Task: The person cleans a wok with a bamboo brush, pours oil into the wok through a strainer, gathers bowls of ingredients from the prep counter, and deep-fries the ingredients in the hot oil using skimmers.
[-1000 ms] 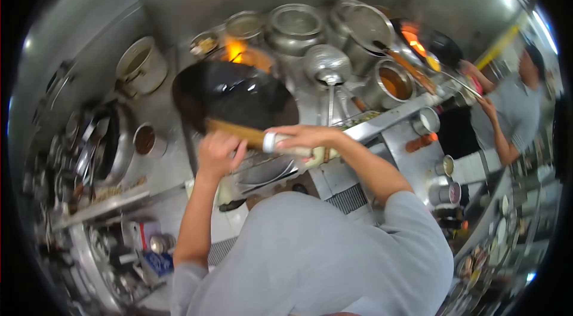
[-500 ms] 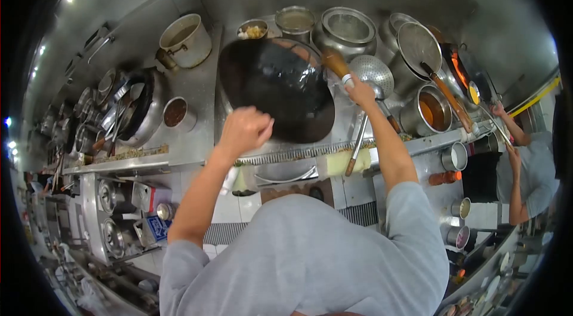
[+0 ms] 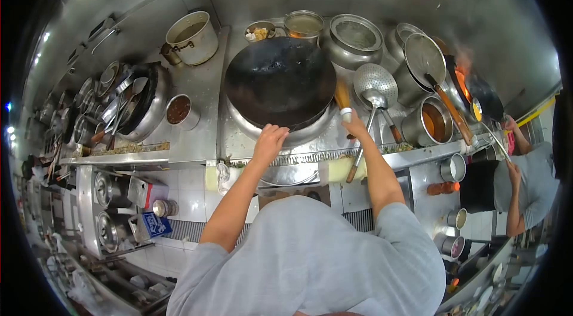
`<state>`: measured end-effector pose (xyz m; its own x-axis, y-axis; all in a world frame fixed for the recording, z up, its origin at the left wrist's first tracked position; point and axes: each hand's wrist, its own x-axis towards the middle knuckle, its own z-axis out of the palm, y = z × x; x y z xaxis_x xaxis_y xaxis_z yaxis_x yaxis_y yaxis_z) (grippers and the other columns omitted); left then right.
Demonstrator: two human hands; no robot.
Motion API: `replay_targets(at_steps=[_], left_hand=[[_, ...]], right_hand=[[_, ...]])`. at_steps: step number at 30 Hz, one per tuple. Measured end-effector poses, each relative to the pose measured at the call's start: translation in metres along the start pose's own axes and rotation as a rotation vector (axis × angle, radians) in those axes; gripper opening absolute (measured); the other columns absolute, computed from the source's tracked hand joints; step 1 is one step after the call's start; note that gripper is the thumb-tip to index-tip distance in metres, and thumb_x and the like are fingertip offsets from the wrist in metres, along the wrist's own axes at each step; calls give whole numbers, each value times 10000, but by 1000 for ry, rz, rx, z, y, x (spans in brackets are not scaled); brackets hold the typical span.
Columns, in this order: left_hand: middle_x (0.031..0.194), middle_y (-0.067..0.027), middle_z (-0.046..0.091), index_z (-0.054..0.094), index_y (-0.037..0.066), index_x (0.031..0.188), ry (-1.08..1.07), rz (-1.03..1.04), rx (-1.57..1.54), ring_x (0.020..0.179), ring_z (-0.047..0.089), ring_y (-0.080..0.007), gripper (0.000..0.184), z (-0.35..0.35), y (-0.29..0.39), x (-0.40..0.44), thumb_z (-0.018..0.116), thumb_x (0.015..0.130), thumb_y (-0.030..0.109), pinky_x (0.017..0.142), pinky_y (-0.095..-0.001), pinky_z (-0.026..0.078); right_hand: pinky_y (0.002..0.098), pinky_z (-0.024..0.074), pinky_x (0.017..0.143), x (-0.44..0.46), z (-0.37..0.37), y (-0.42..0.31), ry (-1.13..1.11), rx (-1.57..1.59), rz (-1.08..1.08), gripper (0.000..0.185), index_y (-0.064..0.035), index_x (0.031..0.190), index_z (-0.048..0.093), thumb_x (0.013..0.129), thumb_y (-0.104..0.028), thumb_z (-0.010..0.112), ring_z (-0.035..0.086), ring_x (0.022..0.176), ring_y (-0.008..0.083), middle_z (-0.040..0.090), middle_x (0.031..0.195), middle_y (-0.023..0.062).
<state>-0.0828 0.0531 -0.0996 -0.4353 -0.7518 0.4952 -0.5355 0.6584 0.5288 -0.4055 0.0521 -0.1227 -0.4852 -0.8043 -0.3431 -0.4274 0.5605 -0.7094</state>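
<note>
A black wok (image 3: 280, 86) rests on the round burner in front of me, its dark inside wet and shiny at the far side. My left hand (image 3: 271, 141) is at the near rim, fingers curled against the edge. To the right of the wok, my right hand (image 3: 356, 126) grips a wok brush (image 3: 342, 96) by its white-banded handle. The brush's tan bristles point away from me, beside the wok's right edge. Just right of that hand lie a perforated skimmer (image 3: 375, 80) and a ladle (image 3: 375, 98), handles toward me.
Pots (image 3: 356, 38) and a bowl of pale pieces (image 3: 259, 32) line the back. At right are a mesh strainer (image 3: 425, 56) and a pot of reddish-brown liquid (image 3: 437, 120). A cup of dark sauce (image 3: 179, 110) stands left. Another person (image 3: 525, 181) works near flames at far right.
The tilted wok has come down to lie more level on the burner. My left hand has gone from a raised fist to the near rim. The brush has moved down, out of the wok's edge.
</note>
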Motion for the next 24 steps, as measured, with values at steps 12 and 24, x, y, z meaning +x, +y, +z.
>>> replay_targets(at_steps=[12,24], left_hand=[[1204,-181,532,592,68,1207,-10,-36,138,1171,467,-368,439,-10,14,-24,663,775,84,996,-446,380],[1202,-100,559,618,95,1183,34,-839,-1040,1142,527,-258,324,12,-25,-77,586,914,273,994,-415,395]], right_hand=[[443,442,943,-46,33,-104,-370,-391,-652,767,-189,1433,371,770,-401,693,571,1100,404,585,1208,234],[475,517,798,80,16,-56,612,192,-590,857,-117,1493,183,831,-383,657,630,964,414,538,1240,286]])
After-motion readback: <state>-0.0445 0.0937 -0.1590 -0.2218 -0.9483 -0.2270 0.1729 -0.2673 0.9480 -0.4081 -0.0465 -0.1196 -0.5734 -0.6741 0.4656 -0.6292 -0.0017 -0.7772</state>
